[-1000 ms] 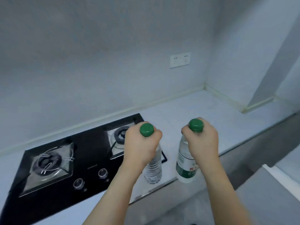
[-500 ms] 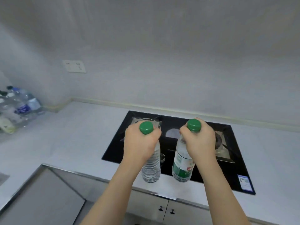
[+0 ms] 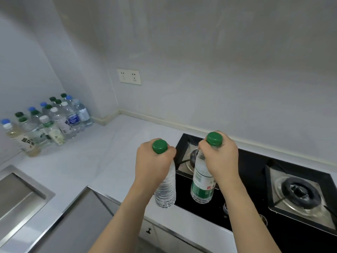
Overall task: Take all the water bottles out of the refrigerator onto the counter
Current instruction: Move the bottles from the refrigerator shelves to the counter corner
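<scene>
My left hand (image 3: 154,161) grips the neck of a clear ribbed water bottle (image 3: 166,190) with a green cap, held upright in the air above the counter's front edge. My right hand (image 3: 221,157) grips a second green-capped bottle (image 3: 201,187) with a green and white label, held upright over the stove's left side. Several water bottles (image 3: 54,119) with blue, green and white caps stand grouped on the white counter (image 3: 102,157) in the far left corner. The refrigerator is out of view.
A black gas stove (image 3: 255,198) with two burners fills the right of the counter. A steel sink (image 3: 16,194) lies at the left edge. A double wall socket (image 3: 129,77) is above the corner. Cabinet doors (image 3: 155,234) show below the counter.
The view has swung left along the counter: the stove has slid to the right, the sink and bottle group have come into view. Both hands still carry their bottles upright.
</scene>
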Available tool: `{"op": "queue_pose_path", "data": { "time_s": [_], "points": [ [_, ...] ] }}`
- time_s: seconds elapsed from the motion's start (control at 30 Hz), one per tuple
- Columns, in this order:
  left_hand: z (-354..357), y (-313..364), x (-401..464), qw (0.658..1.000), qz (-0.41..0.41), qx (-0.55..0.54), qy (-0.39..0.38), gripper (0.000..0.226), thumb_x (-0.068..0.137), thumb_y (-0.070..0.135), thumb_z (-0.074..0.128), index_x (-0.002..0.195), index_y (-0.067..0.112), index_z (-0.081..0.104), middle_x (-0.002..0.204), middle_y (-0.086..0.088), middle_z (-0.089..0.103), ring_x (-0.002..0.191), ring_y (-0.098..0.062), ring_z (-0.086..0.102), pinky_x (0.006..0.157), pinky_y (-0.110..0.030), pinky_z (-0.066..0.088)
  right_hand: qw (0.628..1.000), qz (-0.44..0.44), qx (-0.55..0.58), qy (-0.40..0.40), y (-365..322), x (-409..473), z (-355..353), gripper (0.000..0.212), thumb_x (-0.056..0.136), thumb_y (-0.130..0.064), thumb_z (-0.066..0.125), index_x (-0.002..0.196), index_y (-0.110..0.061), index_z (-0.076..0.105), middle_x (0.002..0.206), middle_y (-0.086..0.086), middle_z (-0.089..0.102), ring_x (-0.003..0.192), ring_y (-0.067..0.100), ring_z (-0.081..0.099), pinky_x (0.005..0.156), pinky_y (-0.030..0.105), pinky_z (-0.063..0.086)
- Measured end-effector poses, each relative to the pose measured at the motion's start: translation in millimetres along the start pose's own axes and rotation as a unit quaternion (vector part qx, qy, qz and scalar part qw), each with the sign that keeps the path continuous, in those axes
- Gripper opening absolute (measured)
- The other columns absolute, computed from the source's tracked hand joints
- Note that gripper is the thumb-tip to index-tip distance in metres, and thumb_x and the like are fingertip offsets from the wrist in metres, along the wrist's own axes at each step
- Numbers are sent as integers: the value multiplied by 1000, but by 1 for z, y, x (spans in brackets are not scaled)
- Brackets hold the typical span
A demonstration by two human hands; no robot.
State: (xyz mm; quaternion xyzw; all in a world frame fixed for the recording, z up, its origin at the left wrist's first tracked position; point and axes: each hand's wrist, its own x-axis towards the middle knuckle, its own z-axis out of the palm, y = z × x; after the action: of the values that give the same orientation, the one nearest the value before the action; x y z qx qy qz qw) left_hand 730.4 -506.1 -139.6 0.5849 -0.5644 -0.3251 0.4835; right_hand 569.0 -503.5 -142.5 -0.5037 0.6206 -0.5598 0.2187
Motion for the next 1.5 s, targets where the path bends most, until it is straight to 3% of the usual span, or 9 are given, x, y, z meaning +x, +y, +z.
{"op": "queue_pose_path", "data": {
  "time_s": [0.17, 0.4, 0.53, 0.7, 0.8, 0.97, 1.2, 1.33, 1.5],
  "points": [
    [-27, -17, 52, 1000, -11, -3, 10, 32, 62, 23, 56, 71, -8, 54, 73, -27, 59, 60, -17, 48, 56, -35, 42, 1000, -9, 19, -24, -7, 31, 62, 14, 73, -10, 64, 68, -4, 52, 66, 13, 55, 65, 31, 49, 58, 38, 44],
    [-95, -54, 111, 997, -30, 5, 71, 31, 62, 22, 56, 72, -7, 56, 73, -26, 60, 60, -18, 49, 57, -35, 41, 995, -13, 34, -92, -26, 56, 170, 13, 72, -10, 65, 68, -3, 54, 67, 14, 58, 69, 33, 53, 59, 39, 46],
    [-141, -81, 150, 993, -51, -3, 110, 30, 61, 23, 57, 71, -6, 58, 72, -24, 62, 61, -29, 52, 58, -37, 45, 991, -14, 24, -133, -37, 63, 239, 13, 73, -9, 65, 68, -3, 54, 68, 13, 58, 61, 23, 49, 54, 28, 40],
    [-206, -117, 203, 991, -72, 1, 111, 32, 63, 23, 57, 75, -6, 58, 75, -24, 61, 60, -15, 48, 56, -32, 39, 986, 11, 46, -160, -55, 67, 329, 12, 74, -8, 63, 71, -6, 51, 61, 0, 53, 56, 7, 44, 57, 23, 38],
    [-250, -140, 235, 989, -82, -20, 118, 25, 69, 16, 62, 77, -8, 56, 71, -25, 55, 60, -13, 44, 56, -31, 37, 980, 23, 63, -185, -67, 72, 388, 11, 78, -9, 63, 75, -5, 52, 70, 7, 56, 60, 8, 46, 61, 24, 40],
    [-318, -190, 280, 984, -84, -42, 151, 15, 80, 6, 63, 77, -5, 54, 60, -4, 43, 54, -13, 36, 48, -22, 33, 966, 50, 99, -235, -77, 78, 490, 13, 87, -18, 67, 86, -11, 57, 76, -3, 59, 68, 4, 52, 68, 21, 43],
    [-404, -267, 324, 942, -157, 239, 178, 30, 80, 50, 53, 67, 23, 54, 74, 6, 59, 67, -18, 57, 63, -34, 49, 935, 105, 128, -313, -79, 66, 620, 15, 86, -17, 71, 94, -16, 58, 90, -7, 65, 80, 1, 59, 72, 13, 44],
    [-434, -293, 335, 922, -229, 270, 158, 37, 85, 56, 49, 71, 22, 56, 69, 3, 63, 67, -20, 59, 66, -34, 52, 914, 140, 132, -357, -80, 55, 670, 18, 87, -15, 70, 95, -23, 56, 93, -12, 63, 83, 1, 59, 70, 15, 43],
    [-469, -320, 353, 906, -280, 286, 137, 37, 85, 52, 51, 70, 20, 57, 67, 3, 61, 64, -15, 55, 56, -27, 39, 891, 123, 84, -429, -82, 48, 736, 19, 85, -16, 72, 92, -16, 55, 87, -1, 60, 82, 13, 56, 78, 29, 46]
  ]
}}
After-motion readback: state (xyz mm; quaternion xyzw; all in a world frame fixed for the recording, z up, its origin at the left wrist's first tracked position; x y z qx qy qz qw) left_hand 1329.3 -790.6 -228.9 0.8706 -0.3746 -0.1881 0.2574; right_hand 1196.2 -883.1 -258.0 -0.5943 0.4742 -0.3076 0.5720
